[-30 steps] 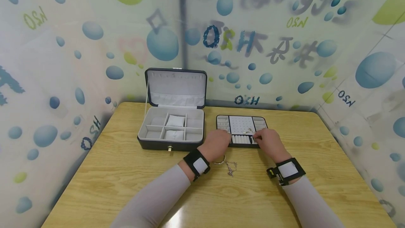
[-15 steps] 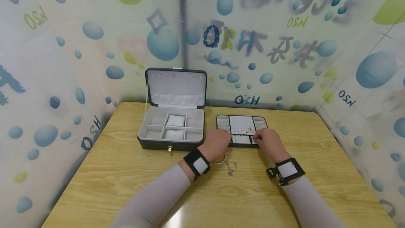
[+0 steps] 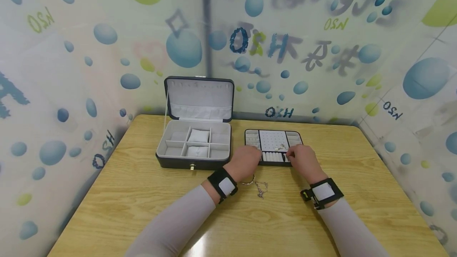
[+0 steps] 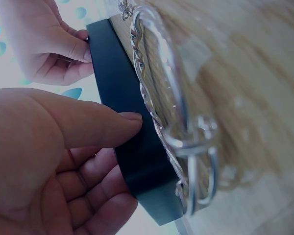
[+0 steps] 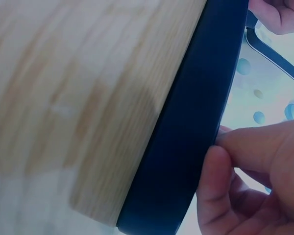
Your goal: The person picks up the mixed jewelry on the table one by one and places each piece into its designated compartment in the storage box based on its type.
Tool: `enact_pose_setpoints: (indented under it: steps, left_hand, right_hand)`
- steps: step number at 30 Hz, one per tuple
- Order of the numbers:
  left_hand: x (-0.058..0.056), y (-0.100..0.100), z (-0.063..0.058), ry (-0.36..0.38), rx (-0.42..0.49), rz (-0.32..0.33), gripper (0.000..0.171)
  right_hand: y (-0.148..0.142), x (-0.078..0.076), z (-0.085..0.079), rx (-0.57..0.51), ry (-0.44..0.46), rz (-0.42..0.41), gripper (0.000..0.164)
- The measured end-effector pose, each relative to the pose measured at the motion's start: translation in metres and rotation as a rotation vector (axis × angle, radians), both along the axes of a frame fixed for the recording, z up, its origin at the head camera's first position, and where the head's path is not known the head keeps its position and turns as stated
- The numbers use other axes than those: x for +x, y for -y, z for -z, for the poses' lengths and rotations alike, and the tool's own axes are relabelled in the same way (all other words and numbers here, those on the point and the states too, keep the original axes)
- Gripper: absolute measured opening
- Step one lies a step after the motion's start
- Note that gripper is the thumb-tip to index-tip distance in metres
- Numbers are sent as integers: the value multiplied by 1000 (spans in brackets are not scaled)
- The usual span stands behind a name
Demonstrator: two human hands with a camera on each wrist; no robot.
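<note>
A black-edged jewelry tray (image 3: 273, 138) with pale compartments lies on the table. My left hand (image 3: 245, 162) holds its front left corner. In the left wrist view the thumb (image 4: 130, 122) presses the tray's black side, with the fingers curled behind. My right hand (image 3: 305, 162) is at the tray's front right, over the ring rolls (image 3: 272, 157), beside a dark slot. Its thumb and forefinger (image 5: 245, 147) pinch together just above the rim; the rim hides what is between them. Small gold earrings (image 3: 282, 147) lie on the dotted panel. A silver bangle (image 4: 171, 73) lies before the tray.
An open jewelry box (image 3: 192, 165) with white cushions (image 3: 198, 136) stands to the left, its lid (image 3: 200, 98) raised toward the wall. A silver chain bracelet (image 3: 262, 189) lies on the wooden table (image 3: 143, 201) between the forearms.
</note>
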State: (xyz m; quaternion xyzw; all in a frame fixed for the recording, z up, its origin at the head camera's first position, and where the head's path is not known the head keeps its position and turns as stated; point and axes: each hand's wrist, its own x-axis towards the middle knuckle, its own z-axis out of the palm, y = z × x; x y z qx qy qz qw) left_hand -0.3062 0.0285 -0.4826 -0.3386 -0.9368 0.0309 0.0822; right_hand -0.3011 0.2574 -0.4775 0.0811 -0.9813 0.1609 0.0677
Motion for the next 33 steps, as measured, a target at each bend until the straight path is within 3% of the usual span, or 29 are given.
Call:
enact_pose_setpoints:
  steps: [18, 33]
  left_hand:
    - [-1, -1, 2, 8, -7, -14, 14]
    - [0, -1, 1, 5, 18, -15, 14]
  right_hand:
    - [3, -3, 0, 49, 43, 32, 11]
    - [2, -3, 0, 27, 35, 17, 13]
